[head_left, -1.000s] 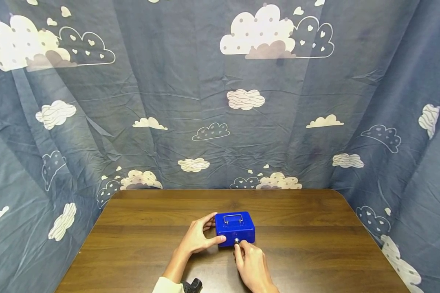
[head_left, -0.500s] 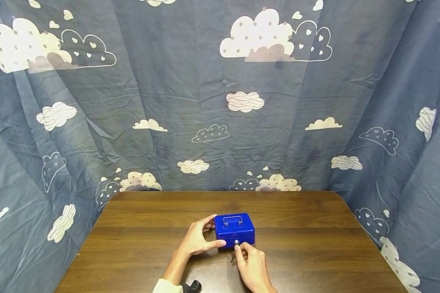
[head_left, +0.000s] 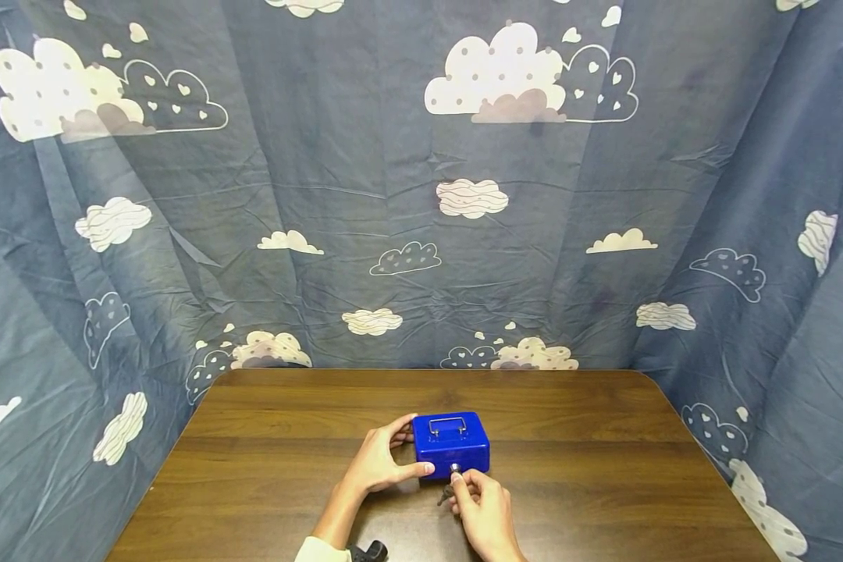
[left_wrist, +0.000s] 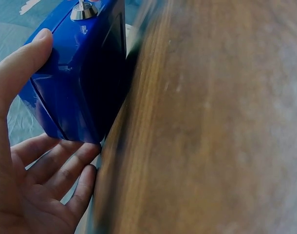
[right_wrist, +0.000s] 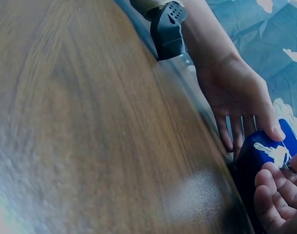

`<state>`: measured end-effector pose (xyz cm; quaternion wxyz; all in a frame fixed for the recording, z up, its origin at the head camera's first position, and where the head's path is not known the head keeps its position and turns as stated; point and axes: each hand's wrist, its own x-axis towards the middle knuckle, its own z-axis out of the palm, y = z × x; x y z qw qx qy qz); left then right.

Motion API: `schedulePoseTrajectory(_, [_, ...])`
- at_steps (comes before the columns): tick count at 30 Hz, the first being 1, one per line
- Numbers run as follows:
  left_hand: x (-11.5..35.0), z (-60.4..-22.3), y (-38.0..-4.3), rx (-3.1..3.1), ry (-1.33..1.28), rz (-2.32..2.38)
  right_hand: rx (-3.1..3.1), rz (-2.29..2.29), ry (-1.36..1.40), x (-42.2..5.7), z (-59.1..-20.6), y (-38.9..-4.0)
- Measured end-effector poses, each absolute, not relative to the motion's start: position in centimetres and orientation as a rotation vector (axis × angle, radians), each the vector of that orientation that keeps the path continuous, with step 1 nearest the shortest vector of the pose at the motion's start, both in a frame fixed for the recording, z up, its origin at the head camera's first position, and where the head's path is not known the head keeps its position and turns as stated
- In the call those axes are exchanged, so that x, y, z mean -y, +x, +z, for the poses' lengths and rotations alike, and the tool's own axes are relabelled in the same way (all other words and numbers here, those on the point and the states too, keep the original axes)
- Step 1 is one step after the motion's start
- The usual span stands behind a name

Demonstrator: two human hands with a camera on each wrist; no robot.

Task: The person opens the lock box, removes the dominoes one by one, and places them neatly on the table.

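We see a blue-grey curtain (head_left: 337, 156) printed with white clouds, standing behind and to both sides of a brown wooden table (head_left: 288, 406). On the table, between the two hands, we find a blue box (head_left: 453, 446) with its lid down. The left hand (head_left: 382, 460) grips the box by its left end — thumb on the front, fingers round the side. The right hand (head_left: 488, 506) is closed in a pinch at the box's front. We notice a pale sleeve (head_left: 321, 551) and a black device (head_left: 375, 551) at the left wrist. A metal handle (head_left: 448, 419) tops the lid. We spot a silver lock (left_wrist: 83, 13) on the front — and, pinched there by the right hand, keys (right_wrist: 277, 154), one sticking out past the fingers.
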<state>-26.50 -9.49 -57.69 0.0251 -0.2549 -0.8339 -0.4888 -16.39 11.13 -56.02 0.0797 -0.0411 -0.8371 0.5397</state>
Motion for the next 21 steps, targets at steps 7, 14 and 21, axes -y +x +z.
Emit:
schedulePoseTrajectory(7, [9.45,-57.81,-26.53,2.589,-0.785,-1.490,2.432,1.816,-0.162,-11.01,-56.00,-16.32])
schedulePoseTrajectory(14, [9.45,-57.89,-26.58,2.596,-0.783,-1.480,2.407,1.867,-0.167,-11.01,-56.41,-16.56])
schedulePoseTrajectory(21, [9.48,-57.93,-26.59,2.603,-0.794,-1.464,2.339,1.985,-0.166,-10.97,-56.65,-16.61])
